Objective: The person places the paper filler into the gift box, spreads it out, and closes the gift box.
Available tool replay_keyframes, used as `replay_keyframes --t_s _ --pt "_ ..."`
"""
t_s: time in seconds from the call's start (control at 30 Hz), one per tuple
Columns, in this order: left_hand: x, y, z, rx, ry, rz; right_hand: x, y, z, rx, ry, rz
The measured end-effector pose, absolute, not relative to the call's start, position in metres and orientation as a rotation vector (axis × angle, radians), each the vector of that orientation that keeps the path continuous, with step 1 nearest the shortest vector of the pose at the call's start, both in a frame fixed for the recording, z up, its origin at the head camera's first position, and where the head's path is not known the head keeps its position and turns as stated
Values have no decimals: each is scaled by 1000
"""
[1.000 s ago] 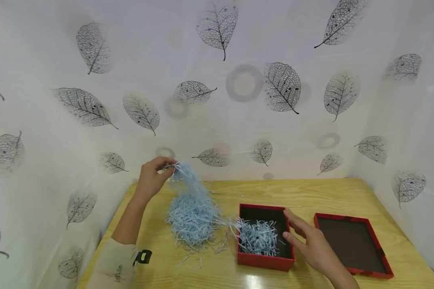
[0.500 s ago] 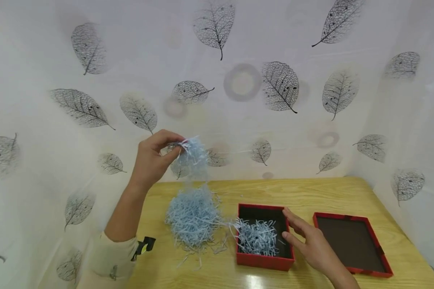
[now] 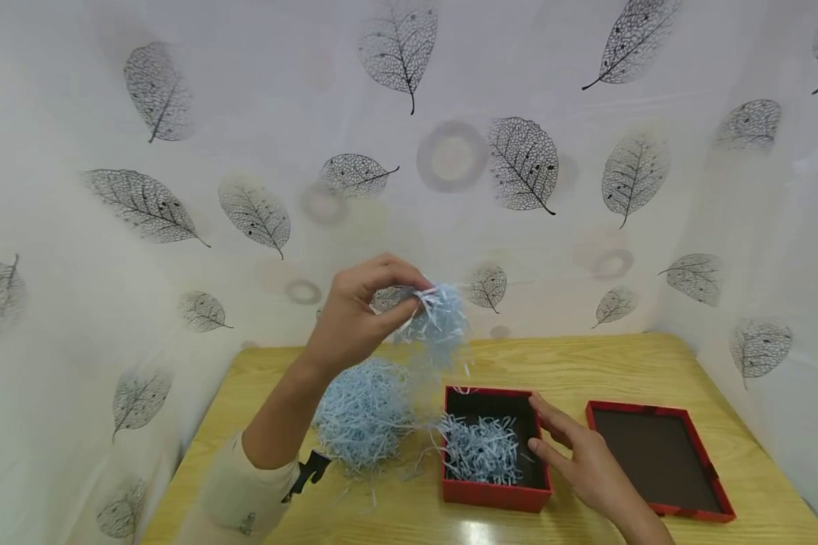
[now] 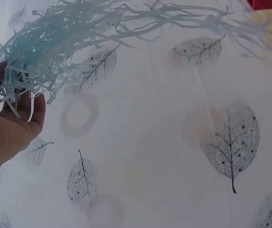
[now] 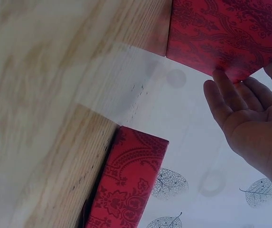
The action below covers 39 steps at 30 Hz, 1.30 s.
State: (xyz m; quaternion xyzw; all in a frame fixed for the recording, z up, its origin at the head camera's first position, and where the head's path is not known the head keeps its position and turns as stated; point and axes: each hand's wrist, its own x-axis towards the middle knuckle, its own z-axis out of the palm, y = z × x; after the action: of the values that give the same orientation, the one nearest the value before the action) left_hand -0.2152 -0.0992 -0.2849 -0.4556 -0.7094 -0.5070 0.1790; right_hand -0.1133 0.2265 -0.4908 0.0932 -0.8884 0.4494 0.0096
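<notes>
My left hand (image 3: pixel 364 310) pinches a clump of pale blue shredded paper (image 3: pixel 439 322) between thumb and fingers, raised above the table. Loose strands trail from the clump, as the left wrist view shows with the shredded paper (image 4: pixel 64 38) spreading to the right. Below it stands a red box (image 3: pixel 496 496) with a dark inside, partly filled with shredded paper (image 3: pixel 482 450). My right hand (image 3: pixel 586 462) rests against the box's right wall, fingers near straight; in the right wrist view its fingertips touch the patterned red side of the box (image 5: pixel 226 35).
A larger heap of blue shredded paper (image 3: pixel 364 412) lies left of the box, with strands scattered about it. At the right lies the red lid (image 3: pixel 661 458), dark inside up. The wooden table (image 3: pixel 559 352) ends at a leaf-patterned curtain (image 3: pixel 450 227).
My left hand rose from the heap with the clump, then moved right towards the box, strands trailing. The right hand has kept its place at the box.
</notes>
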Motion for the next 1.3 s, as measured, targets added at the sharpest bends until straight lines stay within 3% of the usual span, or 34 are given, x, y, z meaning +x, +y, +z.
replay_keyframes --t_s 0.2,0.77,1.3 --pt "-212 -72 -317 -1357 -2123 -1410 -114 225 -491 273 -2782 1390" --pt "-211 -16 -452 -1406 -2603 -1368 -114 228 -495 288 -2761 1447" --pt "-205 21 -486 -1740 -2866 -664 -111 229 -496 308 -2739 1469"
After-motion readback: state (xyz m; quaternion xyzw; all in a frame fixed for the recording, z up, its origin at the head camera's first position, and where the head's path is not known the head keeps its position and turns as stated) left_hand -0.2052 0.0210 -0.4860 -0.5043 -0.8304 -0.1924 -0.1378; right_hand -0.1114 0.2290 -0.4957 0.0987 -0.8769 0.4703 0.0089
